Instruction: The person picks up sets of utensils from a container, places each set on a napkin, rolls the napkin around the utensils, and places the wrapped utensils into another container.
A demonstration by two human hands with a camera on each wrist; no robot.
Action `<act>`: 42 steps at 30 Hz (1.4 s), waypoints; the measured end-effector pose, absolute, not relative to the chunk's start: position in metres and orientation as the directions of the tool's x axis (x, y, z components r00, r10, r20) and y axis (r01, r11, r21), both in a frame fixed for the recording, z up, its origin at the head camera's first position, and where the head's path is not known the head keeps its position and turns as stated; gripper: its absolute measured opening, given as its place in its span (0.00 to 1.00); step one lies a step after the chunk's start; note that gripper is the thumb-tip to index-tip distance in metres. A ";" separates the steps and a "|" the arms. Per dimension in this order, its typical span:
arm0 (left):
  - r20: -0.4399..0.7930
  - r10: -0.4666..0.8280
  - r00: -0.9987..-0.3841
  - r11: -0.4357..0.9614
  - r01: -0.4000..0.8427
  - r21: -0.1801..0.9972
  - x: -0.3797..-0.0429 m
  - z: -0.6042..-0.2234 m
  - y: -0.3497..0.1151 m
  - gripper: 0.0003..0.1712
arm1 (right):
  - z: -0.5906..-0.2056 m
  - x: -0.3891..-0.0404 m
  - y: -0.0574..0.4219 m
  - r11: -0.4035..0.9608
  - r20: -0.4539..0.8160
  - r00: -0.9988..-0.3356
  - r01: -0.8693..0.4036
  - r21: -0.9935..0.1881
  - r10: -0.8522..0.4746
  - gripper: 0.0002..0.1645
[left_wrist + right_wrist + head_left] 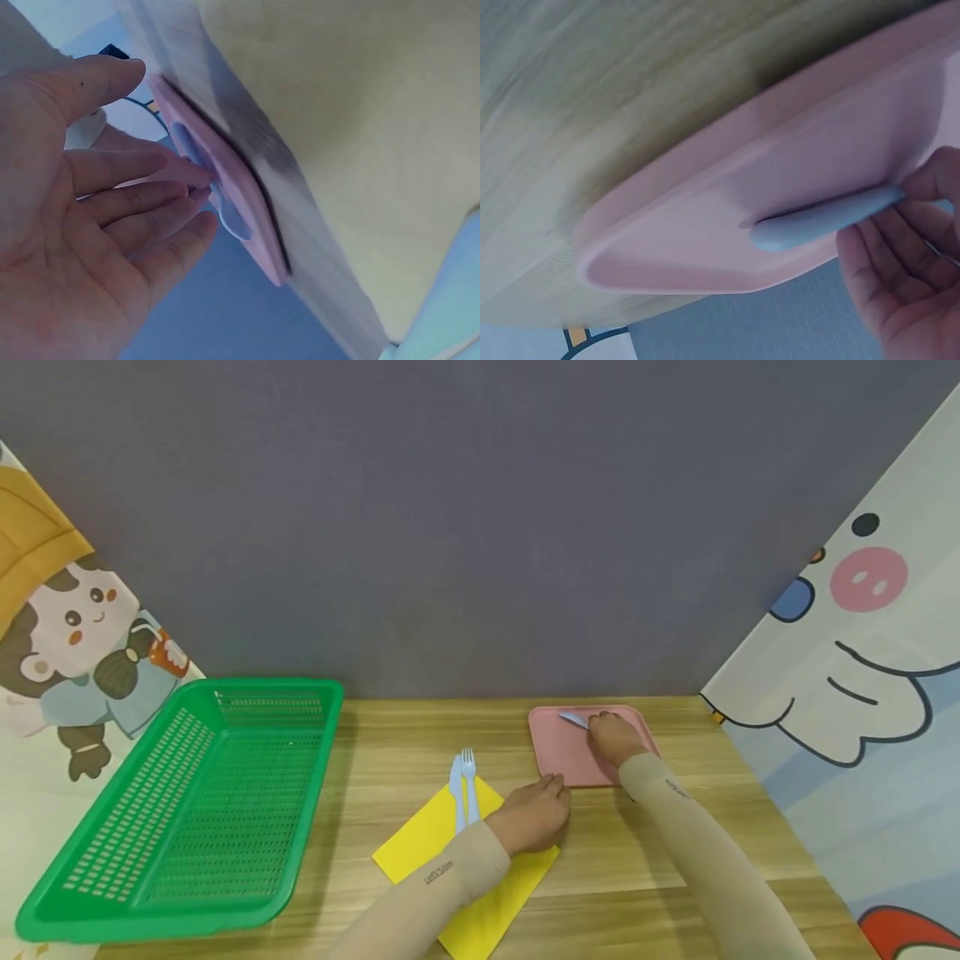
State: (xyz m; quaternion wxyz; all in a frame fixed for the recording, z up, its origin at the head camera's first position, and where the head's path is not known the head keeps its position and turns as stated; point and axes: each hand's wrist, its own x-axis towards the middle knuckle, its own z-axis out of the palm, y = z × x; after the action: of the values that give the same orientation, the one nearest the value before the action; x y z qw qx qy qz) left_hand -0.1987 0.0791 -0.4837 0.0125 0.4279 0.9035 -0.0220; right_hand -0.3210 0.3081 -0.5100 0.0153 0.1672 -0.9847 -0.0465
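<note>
My right hand (617,739) pinches a light blue spoon (829,217) between thumb and fingers, low over the pink tray (566,760). In the left wrist view, the rounded bowl of the spoon (234,221) shows against the tray. My left hand (531,814) has its fingers extended and holds nothing; in the head view its fingertips overlap the tray's near left corner, and contact cannot be made out. Partly beneath that hand lies a yellow square sheet (420,843). On the sheet rest a light blue knife (457,789) and a light blue fork (470,781), side by side, their lower ends hidden by my left arm.
A large green perforated basket (225,827) stands on the left of the wooden table (390,727). Behind the table rises a grey wall (480,543). Cartoon-printed panels (840,710) flank both sides.
</note>
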 end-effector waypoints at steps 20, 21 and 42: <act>0.069 0.736 -0.674 0.675 0.738 0.000 -0.155 -0.470 -0.016 0.33 | -0.488 -0.300 0.291 0.957 0.128 -0.954 -0.281 -0.071 -0.270 0.11; 0.067 0.727 -0.683 0.684 0.730 0.012 -0.153 -0.470 -0.023 0.34 | -0.485 -0.297 0.285 0.956 0.127 -0.959 -0.268 -0.119 -0.253 0.11; 0.088 0.581 -0.809 0.778 0.584 0.231 -0.127 -0.486 -0.095 0.34 | -0.501 -0.237 0.169 0.804 0.036 -0.958 -0.258 -0.535 -0.284 0.09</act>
State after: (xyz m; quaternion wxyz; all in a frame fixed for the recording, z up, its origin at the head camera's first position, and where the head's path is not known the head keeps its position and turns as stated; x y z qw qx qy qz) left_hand -0.1267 -0.0949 -0.4861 -0.0062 0.3090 0.9429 0.1243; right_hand -0.2374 0.1693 -0.5009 -0.0228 0.1428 -0.9496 0.2782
